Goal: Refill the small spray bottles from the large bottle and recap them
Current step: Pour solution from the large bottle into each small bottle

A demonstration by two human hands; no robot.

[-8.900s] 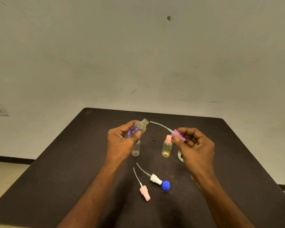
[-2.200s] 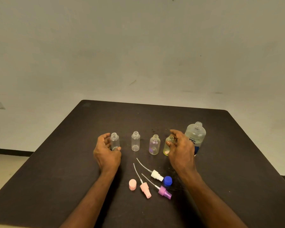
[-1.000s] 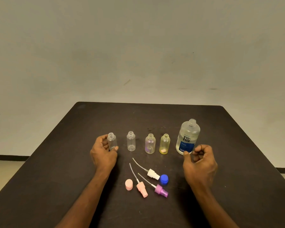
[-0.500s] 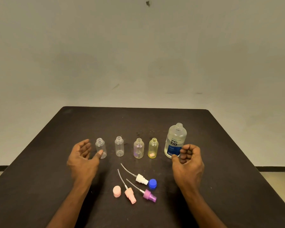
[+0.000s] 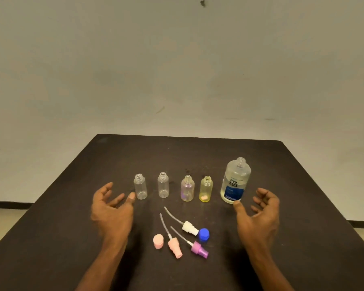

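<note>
Several small uncapped bottles stand in a row on the dark table (image 5: 72, 217): two clear bottles (image 5: 140, 189) (image 5: 163, 187), a purplish bottle (image 5: 187, 191) and a yellow bottle (image 5: 206, 189). The large open bottle (image 5: 235, 181) with a blue label stands at the row's right end. My left hand (image 5: 111, 208) is open, palm up, just left of the first clear bottle. Open as well, my right hand (image 5: 259, 211) has its thumb close to the large bottle's base. Neither hand holds anything.
Between my forearms lie three spray heads with dip tubes: white (image 5: 190, 227), pink (image 5: 174, 248) and purple (image 5: 199, 249). A blue cap (image 5: 203, 234) and a pink cap (image 5: 158, 241) lie beside them. The table's far edge meets a pale wall.
My left hand let go of the leftmost clear bottle and opened. My right hand uncurled from a loose fist and spread open beside the large bottle.
</note>
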